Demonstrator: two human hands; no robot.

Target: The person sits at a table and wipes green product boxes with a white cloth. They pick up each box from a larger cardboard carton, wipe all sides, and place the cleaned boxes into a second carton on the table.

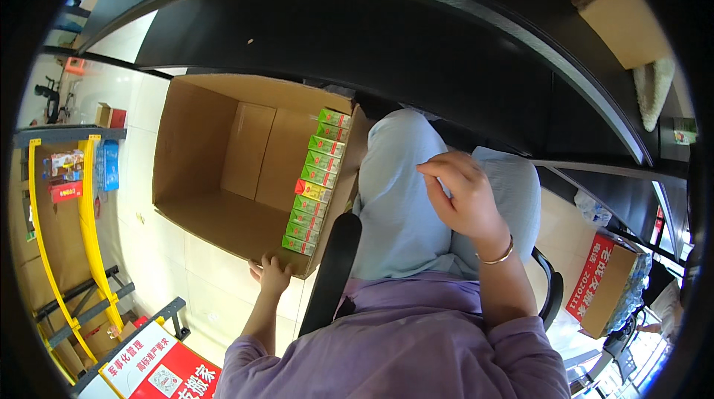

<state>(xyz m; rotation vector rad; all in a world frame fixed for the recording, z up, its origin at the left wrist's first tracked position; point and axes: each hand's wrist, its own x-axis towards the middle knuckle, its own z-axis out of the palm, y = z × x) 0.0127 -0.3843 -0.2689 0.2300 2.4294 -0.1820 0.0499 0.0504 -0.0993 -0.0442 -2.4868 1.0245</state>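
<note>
An opened cardboard box stands to the left of my legs. Along its right inner side runs a row of several small drink cartons, mostly green and white, with one yellow and red carton among them. At the box's near edge, my left hand has its fingers bent over the cardboard rim. My right hand, with a bracelet at the wrist, hovers over my lap; its fingers are loosely bent, the thumb stands apart, and no object shows in it.
A black shelf or desk spans the far side. Left stands a rack with yellow beams holding packages. A red and white sign is at lower left. A chair armrest lies between box and lap; another carton stands at right.
</note>
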